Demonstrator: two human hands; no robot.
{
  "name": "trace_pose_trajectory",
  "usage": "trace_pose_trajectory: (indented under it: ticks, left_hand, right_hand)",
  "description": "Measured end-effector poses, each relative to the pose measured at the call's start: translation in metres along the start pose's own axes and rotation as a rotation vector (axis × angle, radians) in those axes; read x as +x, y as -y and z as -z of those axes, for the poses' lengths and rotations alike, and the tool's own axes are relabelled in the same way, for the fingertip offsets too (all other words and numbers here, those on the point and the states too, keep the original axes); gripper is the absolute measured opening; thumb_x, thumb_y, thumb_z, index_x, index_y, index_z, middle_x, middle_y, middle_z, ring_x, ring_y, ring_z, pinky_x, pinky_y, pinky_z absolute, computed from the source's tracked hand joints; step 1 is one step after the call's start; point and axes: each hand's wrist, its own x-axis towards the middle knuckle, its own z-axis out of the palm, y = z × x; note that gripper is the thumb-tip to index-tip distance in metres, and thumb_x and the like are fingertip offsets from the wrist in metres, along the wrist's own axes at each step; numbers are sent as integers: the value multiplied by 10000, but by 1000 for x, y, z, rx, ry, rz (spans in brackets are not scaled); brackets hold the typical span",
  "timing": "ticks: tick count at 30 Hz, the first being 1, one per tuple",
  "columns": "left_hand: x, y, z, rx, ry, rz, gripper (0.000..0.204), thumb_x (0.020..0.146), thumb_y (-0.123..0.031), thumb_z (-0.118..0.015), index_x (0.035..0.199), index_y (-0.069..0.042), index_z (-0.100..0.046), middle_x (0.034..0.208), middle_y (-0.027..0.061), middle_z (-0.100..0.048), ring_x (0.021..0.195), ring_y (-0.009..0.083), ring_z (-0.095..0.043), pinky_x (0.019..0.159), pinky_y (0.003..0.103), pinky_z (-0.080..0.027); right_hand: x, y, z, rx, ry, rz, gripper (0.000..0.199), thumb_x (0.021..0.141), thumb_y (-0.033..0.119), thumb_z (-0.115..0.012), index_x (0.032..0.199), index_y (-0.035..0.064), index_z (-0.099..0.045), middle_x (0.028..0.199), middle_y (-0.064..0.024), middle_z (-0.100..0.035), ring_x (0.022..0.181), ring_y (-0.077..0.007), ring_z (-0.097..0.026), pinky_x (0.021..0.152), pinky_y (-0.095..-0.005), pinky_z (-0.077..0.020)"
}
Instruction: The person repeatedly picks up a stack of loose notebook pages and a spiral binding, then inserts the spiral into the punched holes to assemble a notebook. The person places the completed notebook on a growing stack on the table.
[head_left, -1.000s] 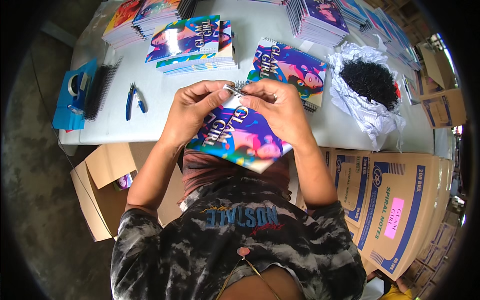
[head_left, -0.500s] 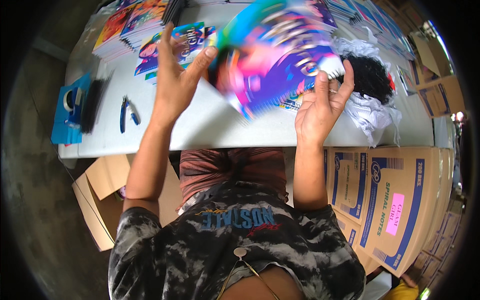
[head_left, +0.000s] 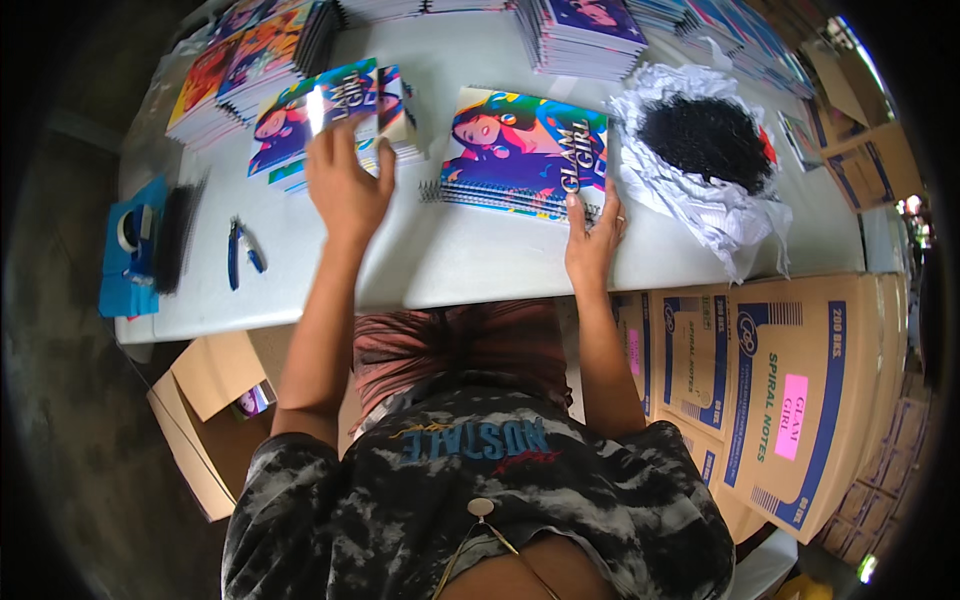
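A small stack of spiral notebooks (head_left: 512, 152) with a colourful illustrated cover lies mid-table, coils toward me. My right hand (head_left: 595, 238) grips its near right corner, thumb at the front edge and fingers along the side. More notebooks with the same cover (head_left: 285, 125) lie to the left, unevenly overlapped. Over their near right part is my left hand (head_left: 348, 185), thumb apart and fingers stretched onto the top cover. Its fingertips touch or hover just above the cover; I cannot tell which.
Taller notebook stacks (head_left: 590, 45) stand along the far side. At right, a tangle of black strands (head_left: 705, 140) sits on crumpled white paper (head_left: 735, 235). Blue-handled pliers (head_left: 234, 255) and a tape dispenser (head_left: 140, 235) lie left. Cardboard boxes (head_left: 830, 400) stand below the table's right side.
The notebook that was tilted and moving between my hands is down on the mid-table stack. My left hand has let go and come over the left notebooks; my right hand has lowered.
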Motion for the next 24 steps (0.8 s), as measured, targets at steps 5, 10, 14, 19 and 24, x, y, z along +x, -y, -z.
trace_pose_trajectory:
  ticks: [5,10,14,19,24]
  left_hand:
    - [2,91,9,164,408,-72,516,794,-262,-625,1235,-40,-475,1306,168,-438,1226,308,-389,1012,417,-303]
    - [-8,94,38,129,547,-34,416,811,-244,-612,1195,-99,-538,1219,124,-528,1143,277,-482,959,388,-379]
    - [-10,93,40,219,200,-312,277,805,-213,-608,1049,-83,-629,990,99,-648,891,264,-618,758,331,-497]
    - [2,107,50,11,509,49,269,768,-289,-647,997,-149,-665,860,110,-654,768,274,-621,653,354,-491]
    - [25,142,53,-239,631,203,214,791,-199,-647,975,-95,-680,789,115,-667,654,228,-627,654,305,-486]
  right_hand:
    - [-6,16,-3,-113,-120,159,742,788,350,-644,1333,-19,-300,1320,-218,-354,1227,-353,-301,1018,-483,-188]
    - [-20,56,2,157,-124,396,576,790,133,-626,1275,-48,-375,1292,-202,-402,1185,-336,-362,993,-422,-267]
    - [-25,89,-15,352,53,526,446,783,18,-591,1205,-45,-460,1130,-170,-556,1069,-291,-489,932,-366,-352]
    - [-24,108,-24,459,248,583,345,792,-16,-568,1135,-4,-540,1024,-120,-624,978,-247,-555,866,-340,-403]
    - [-20,122,-34,588,422,500,386,785,3,-595,1166,8,-530,1047,-122,-620,1000,-251,-554,901,-348,-391]
